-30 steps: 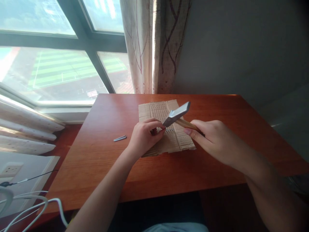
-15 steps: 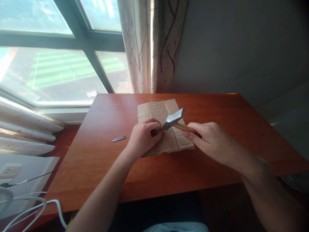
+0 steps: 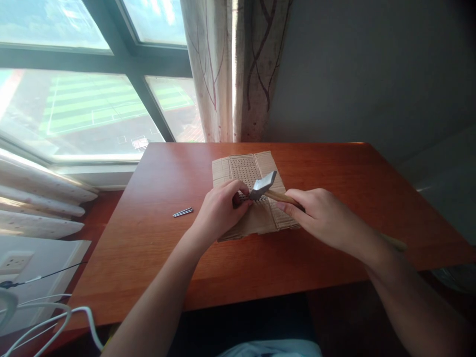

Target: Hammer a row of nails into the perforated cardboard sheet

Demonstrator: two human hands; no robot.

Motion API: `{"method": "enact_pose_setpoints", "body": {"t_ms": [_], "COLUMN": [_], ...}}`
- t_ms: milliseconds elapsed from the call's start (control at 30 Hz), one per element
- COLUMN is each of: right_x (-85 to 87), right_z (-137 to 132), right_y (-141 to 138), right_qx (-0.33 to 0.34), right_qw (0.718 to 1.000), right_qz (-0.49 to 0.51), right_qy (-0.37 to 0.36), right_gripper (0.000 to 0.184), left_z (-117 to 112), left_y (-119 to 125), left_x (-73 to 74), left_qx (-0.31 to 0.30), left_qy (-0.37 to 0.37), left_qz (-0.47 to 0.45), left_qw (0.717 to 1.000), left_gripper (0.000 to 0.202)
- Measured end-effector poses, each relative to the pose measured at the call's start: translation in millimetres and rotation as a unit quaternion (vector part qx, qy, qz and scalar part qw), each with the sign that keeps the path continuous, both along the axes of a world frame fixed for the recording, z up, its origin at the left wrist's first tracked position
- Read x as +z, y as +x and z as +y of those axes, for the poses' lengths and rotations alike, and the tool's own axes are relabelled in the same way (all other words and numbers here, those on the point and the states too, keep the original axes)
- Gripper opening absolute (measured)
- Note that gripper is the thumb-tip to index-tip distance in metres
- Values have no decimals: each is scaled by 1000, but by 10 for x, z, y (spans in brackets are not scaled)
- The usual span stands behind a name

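Bare arms (image 3: 159, 292), pale clothing (image 3: 269, 349).
The left hand (image 3: 222, 204) and right hand (image 3: 319, 212) are bare to the fingertips, with the right thumbnail (image 3: 280, 205) showing; the arms are uncovered as far as they can be seen, slim at the wrists and fuller higher up. At the bottom edge, the clothing shows as a light blue-grey strip with a curved upper outline, its finer detail too blurred to tell.

Tilted hammer (image 3: 272, 194), wooden handle (image 3: 284, 199), metal head (image 3: 264, 184), above brown cardboard (image 3: 257, 218) (dotted in rows)

No text, label, brand, number or sign is readable.
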State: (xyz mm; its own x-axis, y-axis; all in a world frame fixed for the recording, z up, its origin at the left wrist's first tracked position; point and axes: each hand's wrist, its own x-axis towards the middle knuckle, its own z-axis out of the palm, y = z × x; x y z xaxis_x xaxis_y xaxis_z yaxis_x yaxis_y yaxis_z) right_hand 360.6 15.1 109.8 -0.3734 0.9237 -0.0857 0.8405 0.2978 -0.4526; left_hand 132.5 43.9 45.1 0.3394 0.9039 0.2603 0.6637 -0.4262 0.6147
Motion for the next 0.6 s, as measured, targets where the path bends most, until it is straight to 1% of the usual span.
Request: {"method": "enact_pose_setpoints", "body": {"t_ms": [133, 300, 400, 500, 533, 600], "right_x": [-8, 2, 22, 21, 7, -44], "right_z": [-8, -22, -26, -15, -7, 20], "right_y": [0, -15, 4, 66, 92, 136], "right_qx": [2, 0, -7, -40, -61, -109], "right_qw": [1000, 1000, 1000, 994, 987, 961], "right_qz": [-10, -17, 2, 66, 103, 198], "right_qy": [13, -1, 21, 78, 108, 158], "right_gripper": [40, 35, 36, 36, 35, 34], "left_z": [-14, -11, -14, -17, -17, -13], "left_y": [3, 2, 4, 5, 5, 4], "left_x": [-1, 8, 20, 29, 31, 29], "left_qx": [13, 14, 12, 8, 6, 3], "left_qy": [-12, -14, -12, -12, -12, -6], "left_qz": [0, 0, 2, 4, 5, 3], "left_qw": [1000, 1000, 1000, 1000, 1000, 1000], "left_gripper": [21, 22, 21, 17, 16, 15]}}
